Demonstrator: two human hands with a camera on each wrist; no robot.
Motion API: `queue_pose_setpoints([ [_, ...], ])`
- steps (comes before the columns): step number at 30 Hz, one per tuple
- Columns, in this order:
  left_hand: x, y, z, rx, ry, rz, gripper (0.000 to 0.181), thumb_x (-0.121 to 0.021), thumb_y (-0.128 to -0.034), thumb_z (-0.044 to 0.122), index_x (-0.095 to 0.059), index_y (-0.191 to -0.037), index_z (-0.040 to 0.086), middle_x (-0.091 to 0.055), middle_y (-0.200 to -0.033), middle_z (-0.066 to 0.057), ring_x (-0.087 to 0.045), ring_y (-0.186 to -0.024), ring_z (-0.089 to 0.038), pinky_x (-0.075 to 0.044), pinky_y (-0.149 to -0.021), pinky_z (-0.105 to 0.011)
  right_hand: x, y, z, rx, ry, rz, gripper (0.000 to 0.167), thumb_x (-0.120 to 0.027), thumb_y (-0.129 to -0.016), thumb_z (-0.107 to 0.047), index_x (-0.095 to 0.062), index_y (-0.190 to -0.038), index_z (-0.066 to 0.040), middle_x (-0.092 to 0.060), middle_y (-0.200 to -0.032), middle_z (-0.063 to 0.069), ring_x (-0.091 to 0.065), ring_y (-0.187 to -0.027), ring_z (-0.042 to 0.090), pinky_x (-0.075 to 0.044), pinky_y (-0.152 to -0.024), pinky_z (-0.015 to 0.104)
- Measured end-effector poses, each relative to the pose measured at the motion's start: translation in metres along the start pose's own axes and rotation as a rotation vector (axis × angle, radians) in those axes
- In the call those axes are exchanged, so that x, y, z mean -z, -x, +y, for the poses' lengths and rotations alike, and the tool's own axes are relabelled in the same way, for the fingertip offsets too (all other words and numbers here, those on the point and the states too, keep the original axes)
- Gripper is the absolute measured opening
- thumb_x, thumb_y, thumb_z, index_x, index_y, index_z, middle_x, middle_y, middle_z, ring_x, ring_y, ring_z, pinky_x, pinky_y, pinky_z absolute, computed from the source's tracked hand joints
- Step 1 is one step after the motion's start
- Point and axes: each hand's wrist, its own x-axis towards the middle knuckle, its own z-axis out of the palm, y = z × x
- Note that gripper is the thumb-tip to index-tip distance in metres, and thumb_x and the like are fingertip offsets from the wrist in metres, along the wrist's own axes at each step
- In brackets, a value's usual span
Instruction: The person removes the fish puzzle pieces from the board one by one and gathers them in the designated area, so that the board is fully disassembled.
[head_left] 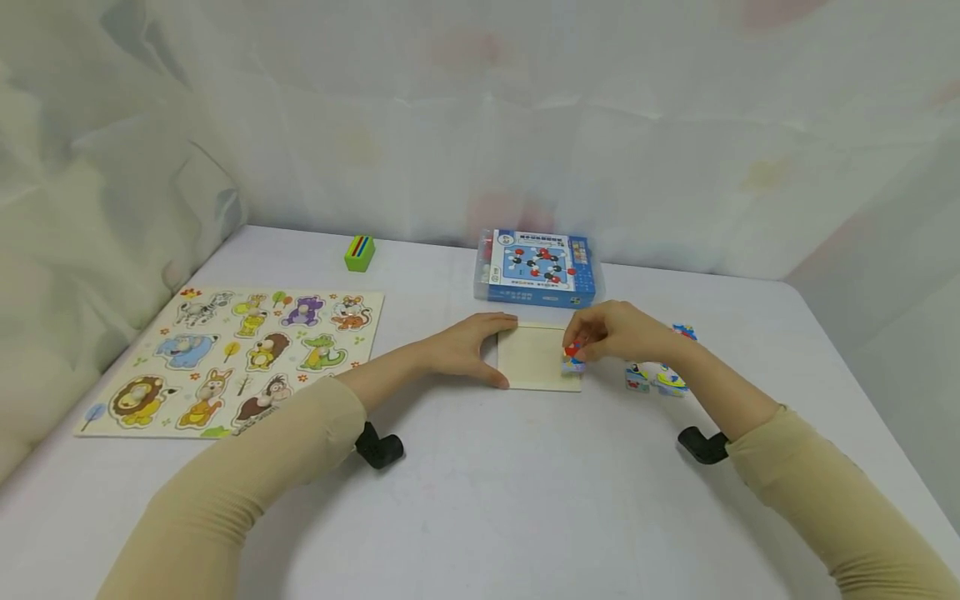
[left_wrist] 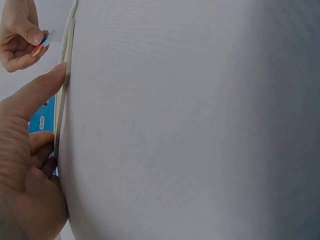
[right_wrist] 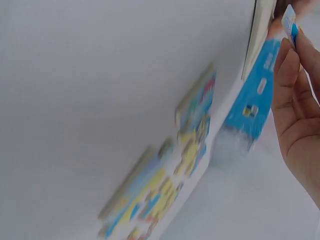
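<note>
A small, pale wooden square tray (head_left: 531,358) with a low rim lies on the table. My left hand (head_left: 468,348) holds it at its left side, thumb by the near corner and fingers by the far corner; in the left wrist view the thumb (left_wrist: 47,87) touches the edge. Above the tray's right side, my right hand (head_left: 611,332) pinches a small colourful puzzle piece (head_left: 573,358) of red, blue and lilac between thumb and fingers. More puzzle pieces (head_left: 637,383) lie right of the tray, partly hidden by my right forearm; they look blurred in the right wrist view.
A blue boxed molecule set (head_left: 540,267) stands just behind the tray. At the left lies a large animal puzzle board (head_left: 247,358), partly covered by my left sleeve. A green block with coloured stripes (head_left: 359,254) sits at the back left.
</note>
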Motion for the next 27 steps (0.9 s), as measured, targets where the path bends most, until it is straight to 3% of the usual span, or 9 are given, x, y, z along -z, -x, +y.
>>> queue_pose_setpoints([
  [20,0.000,0.002,0.002,0.011,0.017,-0.004,0.097,-0.082,-0.0756,0.038,-0.034,-0.153,0.006,-0.031,-0.162,-0.011,-0.025,-0.153,-0.030,-0.022,-0.127,-0.046,0.042,0.058,0.053,-0.154,-0.012,0.085,0.018,-0.073,-0.087,-0.016,-0.071,-0.104,-0.015,-0.069,-0.097,0.007,-0.062,-0.086,0.016,-0.056,-0.073,0.030],
  [27,0.001,0.003,0.003,0.023,0.017,-0.007,0.096,-0.082,-0.0759,0.038,-0.034,-0.153,0.007,-0.030,-0.163,-0.011,-0.024,-0.153,-0.030,-0.022,-0.127,-0.046,0.050,0.077,0.071,-0.205,-0.003,0.078,0.018,-0.074,-0.086,-0.020,-0.069,-0.102,-0.013,-0.066,-0.093,0.004,-0.060,-0.083,0.013,-0.050,-0.072,0.028],
])
